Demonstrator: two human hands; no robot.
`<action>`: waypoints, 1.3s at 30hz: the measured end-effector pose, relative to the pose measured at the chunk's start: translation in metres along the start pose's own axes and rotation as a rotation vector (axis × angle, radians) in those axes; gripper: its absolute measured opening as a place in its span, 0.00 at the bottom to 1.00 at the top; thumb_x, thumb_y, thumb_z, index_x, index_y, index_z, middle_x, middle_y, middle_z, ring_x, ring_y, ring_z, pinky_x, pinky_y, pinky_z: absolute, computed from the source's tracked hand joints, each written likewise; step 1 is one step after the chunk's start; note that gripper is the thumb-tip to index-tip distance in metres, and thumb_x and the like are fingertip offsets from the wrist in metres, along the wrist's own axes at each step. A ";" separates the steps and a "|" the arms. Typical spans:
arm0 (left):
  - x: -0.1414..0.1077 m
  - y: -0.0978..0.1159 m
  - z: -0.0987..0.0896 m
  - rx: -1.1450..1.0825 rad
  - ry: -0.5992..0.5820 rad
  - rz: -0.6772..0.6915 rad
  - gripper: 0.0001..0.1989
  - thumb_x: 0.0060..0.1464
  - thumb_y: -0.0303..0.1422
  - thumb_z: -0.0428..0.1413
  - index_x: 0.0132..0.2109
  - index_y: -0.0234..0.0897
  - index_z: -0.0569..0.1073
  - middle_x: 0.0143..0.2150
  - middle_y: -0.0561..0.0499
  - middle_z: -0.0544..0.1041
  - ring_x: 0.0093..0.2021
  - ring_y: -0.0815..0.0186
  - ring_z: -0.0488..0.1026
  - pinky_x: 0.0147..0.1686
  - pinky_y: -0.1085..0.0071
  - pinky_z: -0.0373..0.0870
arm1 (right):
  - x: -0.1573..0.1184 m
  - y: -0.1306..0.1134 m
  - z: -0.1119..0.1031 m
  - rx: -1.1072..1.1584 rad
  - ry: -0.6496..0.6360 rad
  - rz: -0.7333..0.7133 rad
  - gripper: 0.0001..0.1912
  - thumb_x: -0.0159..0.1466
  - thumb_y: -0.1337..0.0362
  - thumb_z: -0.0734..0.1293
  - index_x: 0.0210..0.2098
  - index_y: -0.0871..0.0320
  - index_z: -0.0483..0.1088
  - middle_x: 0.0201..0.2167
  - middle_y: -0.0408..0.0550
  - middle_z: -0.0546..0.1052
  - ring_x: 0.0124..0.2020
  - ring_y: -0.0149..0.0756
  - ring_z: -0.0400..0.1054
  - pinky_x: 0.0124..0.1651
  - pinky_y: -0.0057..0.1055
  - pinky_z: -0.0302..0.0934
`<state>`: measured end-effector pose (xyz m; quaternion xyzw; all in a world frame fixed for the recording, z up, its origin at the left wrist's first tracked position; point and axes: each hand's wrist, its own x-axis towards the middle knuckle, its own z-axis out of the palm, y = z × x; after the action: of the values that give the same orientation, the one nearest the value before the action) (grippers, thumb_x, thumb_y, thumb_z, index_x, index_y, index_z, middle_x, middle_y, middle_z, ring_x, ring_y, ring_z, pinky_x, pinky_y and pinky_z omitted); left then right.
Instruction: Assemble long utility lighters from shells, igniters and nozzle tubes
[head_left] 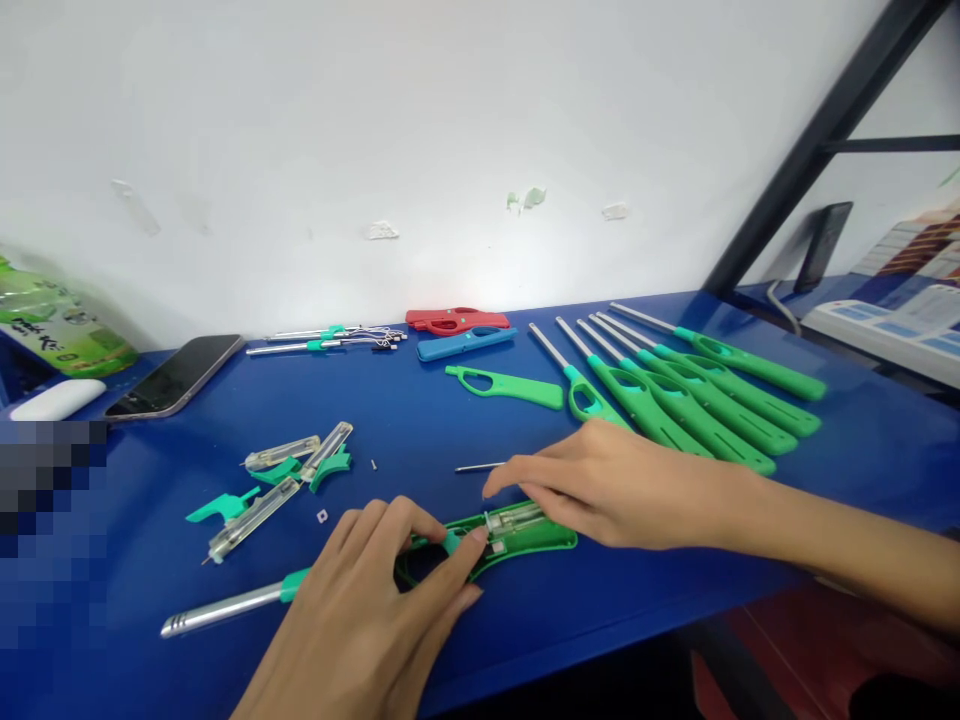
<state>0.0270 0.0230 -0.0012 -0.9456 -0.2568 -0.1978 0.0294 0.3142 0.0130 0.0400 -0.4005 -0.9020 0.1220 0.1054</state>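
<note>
My left hand [375, 590] grips an opened green gas lighter [525, 540] around its trigger area, thumb and fingers closed on the half shell. The lighter's metal nozzle [225, 608] points left across the table. A clear fuel tank [517, 517] lies inside the shell. My right hand [600, 485] bends over the tank and the handle end, its fingers curled against them; the contact is partly hidden. Behind it, a thin metal rod [478, 467] runs under the hand. Left of the lighter lie loose clear tanks [259, 517], teal triggers [223, 507] and a small square piece [322, 516].
Several green lighters [675, 400] lie fanned out at right. A green half shell [510, 387], a blue shell [465, 343] and red shells [457, 320] sit near the wall, beside nozzles with wires [322, 345]. A phone [180, 375], white case [60, 399] and green bottle [60, 320] stand left.
</note>
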 end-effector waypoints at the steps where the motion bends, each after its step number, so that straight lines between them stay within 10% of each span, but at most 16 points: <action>1: 0.000 0.000 0.000 0.000 0.007 -0.002 0.17 0.70 0.31 0.54 0.62 0.48 0.74 0.46 0.47 0.71 0.38 0.61 0.69 0.38 0.62 0.68 | 0.000 -0.001 0.000 -0.018 -0.002 -0.012 0.21 0.73 0.72 0.61 0.62 0.52 0.70 0.29 0.39 0.77 0.22 0.30 0.61 0.27 0.29 0.46; 9: 0.000 -0.001 0.000 -0.039 0.015 -0.003 0.17 0.69 0.32 0.55 0.62 0.50 0.74 0.46 0.47 0.71 0.38 0.61 0.69 0.37 0.64 0.69 | 0.003 -0.010 -0.003 -0.266 -0.031 -0.029 0.20 0.72 0.69 0.64 0.61 0.51 0.72 0.27 0.41 0.77 0.19 0.33 0.61 0.23 0.33 0.35; 17: 0.000 -0.002 -0.002 0.007 -0.002 0.014 0.16 0.71 0.33 0.54 0.62 0.49 0.73 0.45 0.47 0.71 0.38 0.62 0.71 0.35 0.65 0.72 | -0.002 0.001 -0.008 -0.086 0.233 0.017 0.16 0.75 0.69 0.61 0.56 0.52 0.76 0.33 0.40 0.83 0.27 0.31 0.74 0.30 0.29 0.56; 20: 0.001 -0.001 -0.002 0.012 -0.024 0.011 0.17 0.71 0.32 0.54 0.63 0.48 0.73 0.46 0.47 0.72 0.38 0.62 0.72 0.37 0.63 0.74 | 0.002 0.012 -0.006 -0.232 0.405 0.118 0.16 0.76 0.67 0.60 0.55 0.55 0.77 0.42 0.46 0.85 0.40 0.38 0.79 0.41 0.33 0.67; 25: 0.003 0.002 -0.002 -0.004 -0.010 0.026 0.17 0.70 0.30 0.54 0.63 0.47 0.72 0.47 0.46 0.72 0.41 0.61 0.73 0.40 0.63 0.76 | 0.011 0.036 0.008 -0.417 0.293 0.209 0.21 0.77 0.61 0.60 0.65 0.63 0.71 0.63 0.61 0.75 0.68 0.59 0.65 0.64 0.56 0.63; 39: 0.003 0.004 -0.001 -0.020 -0.017 0.010 0.17 0.69 0.29 0.54 0.62 0.46 0.73 0.47 0.46 0.72 0.40 0.61 0.73 0.39 0.63 0.76 | 0.015 0.043 -0.005 -0.267 0.240 0.253 0.15 0.71 0.62 0.72 0.56 0.58 0.76 0.47 0.55 0.84 0.51 0.49 0.77 0.55 0.46 0.68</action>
<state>0.0311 0.0208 0.0007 -0.9487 -0.2505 -0.1922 0.0187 0.3357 0.0527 0.0329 -0.5325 -0.8337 -0.0349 0.1420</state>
